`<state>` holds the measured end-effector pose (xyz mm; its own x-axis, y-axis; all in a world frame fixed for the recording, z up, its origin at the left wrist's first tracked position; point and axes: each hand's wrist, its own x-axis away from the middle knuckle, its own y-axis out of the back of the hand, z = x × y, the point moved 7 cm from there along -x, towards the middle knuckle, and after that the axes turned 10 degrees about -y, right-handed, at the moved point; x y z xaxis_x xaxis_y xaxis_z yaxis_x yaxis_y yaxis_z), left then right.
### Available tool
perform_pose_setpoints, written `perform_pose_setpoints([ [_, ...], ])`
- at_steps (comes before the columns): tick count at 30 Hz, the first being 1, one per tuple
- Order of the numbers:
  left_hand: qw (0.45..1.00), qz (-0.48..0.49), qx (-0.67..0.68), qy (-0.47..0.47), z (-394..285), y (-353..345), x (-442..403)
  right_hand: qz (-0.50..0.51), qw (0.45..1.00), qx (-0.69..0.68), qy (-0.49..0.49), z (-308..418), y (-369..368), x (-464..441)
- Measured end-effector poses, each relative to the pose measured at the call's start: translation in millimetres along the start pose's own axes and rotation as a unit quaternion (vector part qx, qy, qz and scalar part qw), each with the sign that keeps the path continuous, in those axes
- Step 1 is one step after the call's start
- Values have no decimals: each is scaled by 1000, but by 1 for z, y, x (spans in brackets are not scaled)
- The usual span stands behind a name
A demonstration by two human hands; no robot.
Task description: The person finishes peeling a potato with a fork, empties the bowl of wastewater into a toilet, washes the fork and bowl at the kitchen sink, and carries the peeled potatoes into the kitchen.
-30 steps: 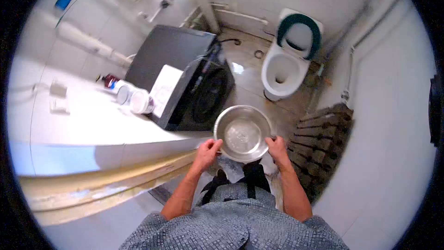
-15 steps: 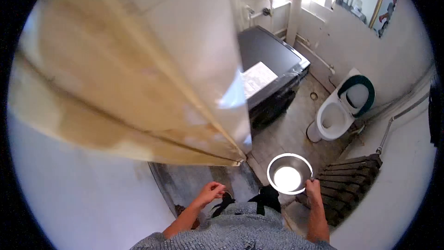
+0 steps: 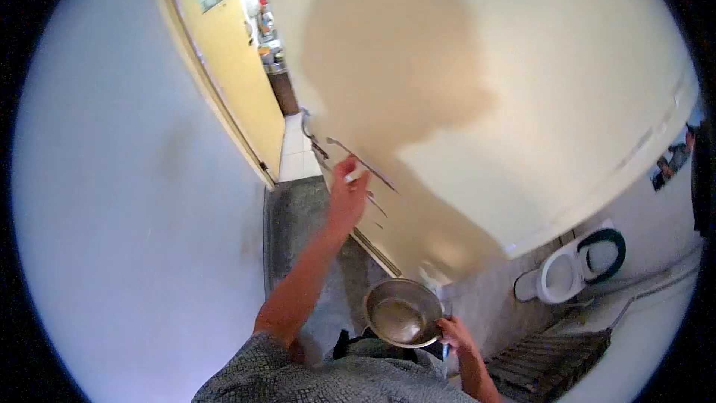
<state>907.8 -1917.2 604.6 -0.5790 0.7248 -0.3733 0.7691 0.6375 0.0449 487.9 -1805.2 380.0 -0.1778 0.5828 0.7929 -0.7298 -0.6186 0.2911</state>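
My left hand [image 3: 349, 190] reaches up to a cream door [image 3: 582, 104], its fingers curled at the dark, slim door handle [image 3: 377, 172]. Part of the handle is hidden behind those fingers. Low in front of my body, my right hand [image 3: 456, 334] grips a round metal basin [image 3: 403, 316] by its right side. The basin is tilted a little, and light glints off its bottom. A small pale-blue piece shows just under the right hand; I cannot make out what it is.
A yellow door [image 3: 242, 67] stands ajar at upper left, with a tiled floor [image 3: 298, 157] and cluttered shelves beyond. The white toilet [image 3: 559, 276] with a dark green seat is at right. A dark slatted rack [image 3: 548, 366] stands at lower right, and a pale wall [image 3: 134, 201] fills the left.
The view has turned left. My left hand has risen from near my waist to the door handle. The cream door now spans the middle, covering the washing machine. The basin stays in my right hand.
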Motion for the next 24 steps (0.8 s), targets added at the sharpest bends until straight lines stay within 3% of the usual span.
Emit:
perform_pose_setpoints([
  [2,998,44,37,36,8,-15,-9,21,992,-121,-23,26,-32,-23],
  [3,998,34,42,36,20,-17,-10,19,994,-110,-20,44,-45,-21],
  [5,996,36,11,-78,32,-26,-9,14,996,-80,33,87,-63,-16],
  [9,992,76,-34,-90,19,-14,-3,61,990,-116,54,131,-108,-31],
  [12,974,224,31,-32,29,4,-14,55,996,1,68,181,-149,-40],
  [15,973,219,67,14,50,38,-52,59,991,100,69,185,-196,-128],
  [17,982,178,61,-5,58,60,-93,25,989,118,89,211,-221,-156],
  [19,993,54,101,-42,63,85,-144,-5,985,134,111,259,-235,-171],
  [21,996,27,85,-23,73,88,-195,-26,982,167,87,313,-237,-182],
  [22,996,16,65,-60,72,91,-218,-22,983,160,87,328,-243,-197],
  [24,993,34,43,-103,80,91,-260,91,982,155,57,360,-264,-230],
])
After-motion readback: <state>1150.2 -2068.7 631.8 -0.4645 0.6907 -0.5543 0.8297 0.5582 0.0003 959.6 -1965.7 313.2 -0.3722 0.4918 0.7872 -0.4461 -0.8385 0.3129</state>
